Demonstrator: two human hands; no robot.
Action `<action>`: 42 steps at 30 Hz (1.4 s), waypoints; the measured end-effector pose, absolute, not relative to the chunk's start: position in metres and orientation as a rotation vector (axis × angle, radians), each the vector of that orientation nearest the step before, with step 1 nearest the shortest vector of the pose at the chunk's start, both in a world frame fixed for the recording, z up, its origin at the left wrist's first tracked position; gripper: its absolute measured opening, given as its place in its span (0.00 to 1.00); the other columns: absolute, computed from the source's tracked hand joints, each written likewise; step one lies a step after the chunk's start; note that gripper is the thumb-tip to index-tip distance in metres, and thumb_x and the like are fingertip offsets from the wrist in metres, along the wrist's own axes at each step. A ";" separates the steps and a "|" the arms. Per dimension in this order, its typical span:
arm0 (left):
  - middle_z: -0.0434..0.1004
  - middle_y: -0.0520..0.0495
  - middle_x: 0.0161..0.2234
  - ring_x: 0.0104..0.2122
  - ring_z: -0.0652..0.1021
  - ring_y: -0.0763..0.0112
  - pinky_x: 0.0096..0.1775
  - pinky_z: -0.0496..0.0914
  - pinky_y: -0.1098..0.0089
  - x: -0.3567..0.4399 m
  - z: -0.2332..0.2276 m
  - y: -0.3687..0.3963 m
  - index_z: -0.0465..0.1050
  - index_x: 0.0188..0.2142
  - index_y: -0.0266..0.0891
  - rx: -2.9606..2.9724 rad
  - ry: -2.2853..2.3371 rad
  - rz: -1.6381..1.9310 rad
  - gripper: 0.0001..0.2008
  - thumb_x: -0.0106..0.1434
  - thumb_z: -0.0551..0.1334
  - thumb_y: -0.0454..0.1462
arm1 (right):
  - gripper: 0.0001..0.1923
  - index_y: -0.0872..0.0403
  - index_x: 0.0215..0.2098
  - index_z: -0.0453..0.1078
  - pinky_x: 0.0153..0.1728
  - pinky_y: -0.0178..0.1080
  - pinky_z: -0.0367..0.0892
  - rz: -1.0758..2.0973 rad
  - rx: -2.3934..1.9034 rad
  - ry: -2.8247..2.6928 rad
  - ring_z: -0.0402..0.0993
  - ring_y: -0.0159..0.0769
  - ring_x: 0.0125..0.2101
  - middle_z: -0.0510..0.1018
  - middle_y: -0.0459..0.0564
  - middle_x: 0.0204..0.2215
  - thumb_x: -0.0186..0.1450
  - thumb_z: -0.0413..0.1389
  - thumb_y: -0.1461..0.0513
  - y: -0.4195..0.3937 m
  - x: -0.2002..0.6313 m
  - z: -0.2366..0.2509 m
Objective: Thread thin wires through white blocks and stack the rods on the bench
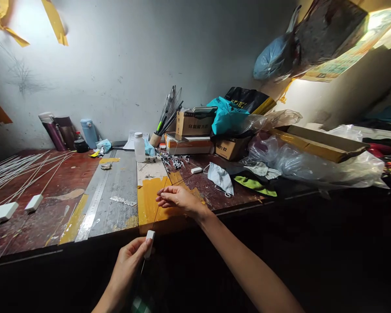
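Below the front edge of the table, my left hand (129, 261) is closed around a small white block (150, 242), thumb on its face. A thin dark rod (155, 216) runs up from the top of the block, and a pale thin end sticks out below it. Higher up, over orange tape (150, 195) on the tabletop, my right hand (180, 201) has its fingers pinched together on the rod. The rod's upper part slants past the fingers toward the back. Whether it passes through the block is hidden.
Left, white blocks (2, 213) carry long pale rods (16, 167). A steel ruler (93, 211) lies on a grey strip (119, 198). Behind are a white bottle (139, 148), cardboard boxes (195, 123) and small black-and-white pieces (179, 164). Face mask (220, 178) and plastic bags (308, 165) lie right.
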State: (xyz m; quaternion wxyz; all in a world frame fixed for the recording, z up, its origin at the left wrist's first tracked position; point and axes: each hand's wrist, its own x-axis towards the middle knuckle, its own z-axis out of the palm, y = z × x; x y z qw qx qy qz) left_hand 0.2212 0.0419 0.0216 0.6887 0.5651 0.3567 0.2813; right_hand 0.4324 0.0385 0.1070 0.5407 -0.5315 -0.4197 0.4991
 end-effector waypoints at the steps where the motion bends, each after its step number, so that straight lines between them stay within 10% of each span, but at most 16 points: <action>1: 0.72 0.50 0.24 0.26 0.67 0.70 0.30 0.59 0.72 0.221 0.020 0.043 0.79 0.30 0.36 1.252 0.803 0.624 0.22 0.52 0.67 0.54 | 0.05 0.58 0.30 0.71 0.30 0.30 0.70 1.181 -1.281 -1.007 0.76 0.27 0.26 0.79 0.47 0.26 0.60 0.59 0.63 0.042 0.432 0.106; 17: 0.74 0.49 0.23 0.25 0.68 0.70 0.30 0.60 0.73 0.219 0.016 0.045 0.80 0.32 0.36 1.213 0.775 0.579 0.21 0.52 0.68 0.53 | 0.12 0.55 0.22 0.61 0.13 0.26 0.58 1.012 -1.573 -1.035 0.63 0.24 0.12 0.69 0.40 0.14 0.60 0.59 0.65 0.058 0.421 0.099; 42: 0.76 0.49 0.28 0.30 0.71 0.69 0.33 0.63 0.74 0.198 0.048 0.044 0.79 0.33 0.38 1.236 0.785 0.772 0.18 0.50 0.70 0.50 | 0.15 0.54 0.25 0.58 0.14 0.26 0.64 0.936 -1.488 -1.166 0.70 0.25 0.14 0.75 0.42 0.18 0.64 0.58 0.59 0.045 0.392 0.133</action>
